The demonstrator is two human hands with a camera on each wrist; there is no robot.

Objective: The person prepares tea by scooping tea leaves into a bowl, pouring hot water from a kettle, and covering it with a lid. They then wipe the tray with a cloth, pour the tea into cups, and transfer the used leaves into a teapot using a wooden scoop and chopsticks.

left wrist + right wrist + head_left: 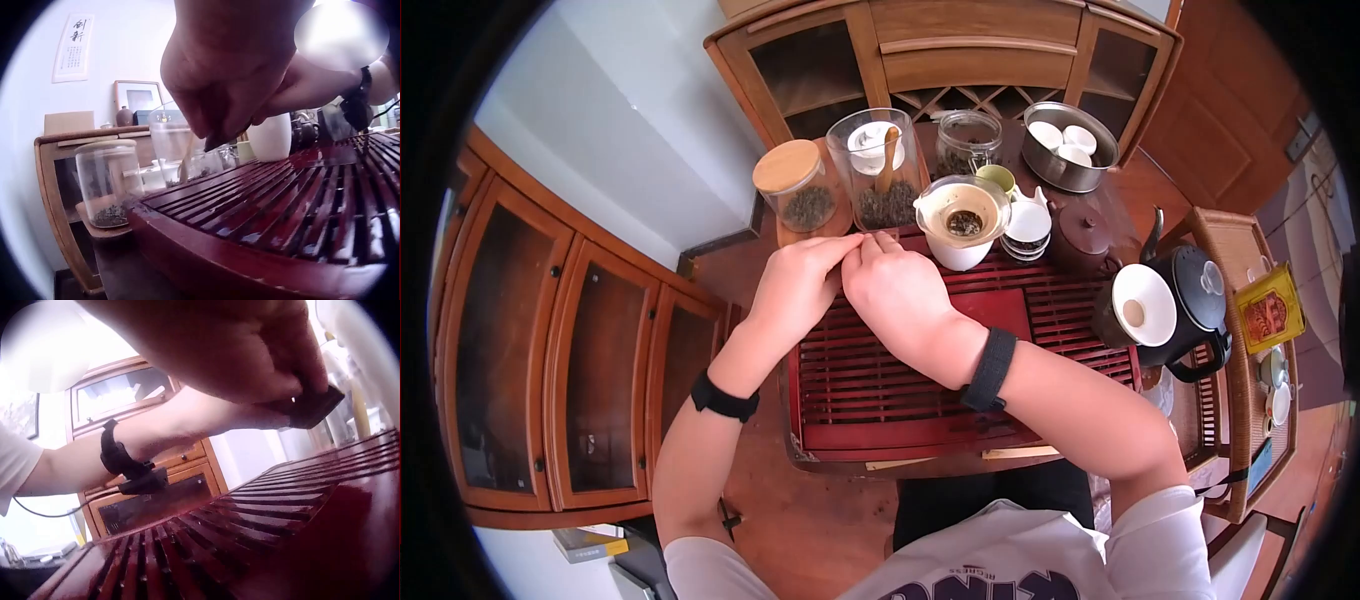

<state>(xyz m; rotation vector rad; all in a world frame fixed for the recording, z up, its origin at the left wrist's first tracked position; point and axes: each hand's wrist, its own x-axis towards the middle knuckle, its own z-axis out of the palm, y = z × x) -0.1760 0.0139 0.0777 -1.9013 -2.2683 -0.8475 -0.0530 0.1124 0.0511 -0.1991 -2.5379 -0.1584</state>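
Note:
Both hands meet above the left rear part of a dark red slatted tea tray. In the right wrist view, a small dark flat piece sticks out from the fingertips; its exact kind cannot be told. The left hand pinches it from the left, and the right hand pinches it from the other side. From above, the backs of the hands hide it. Just beyond them stands a tall glass jar with dark tea leaves and a wooden scoop inside.
A wooden-lidded jar stands at the back left. Right of the hands are a white cup topped by a strainer, a brown teapot and a black kettle. Behind sits a steel bowl holding white cups.

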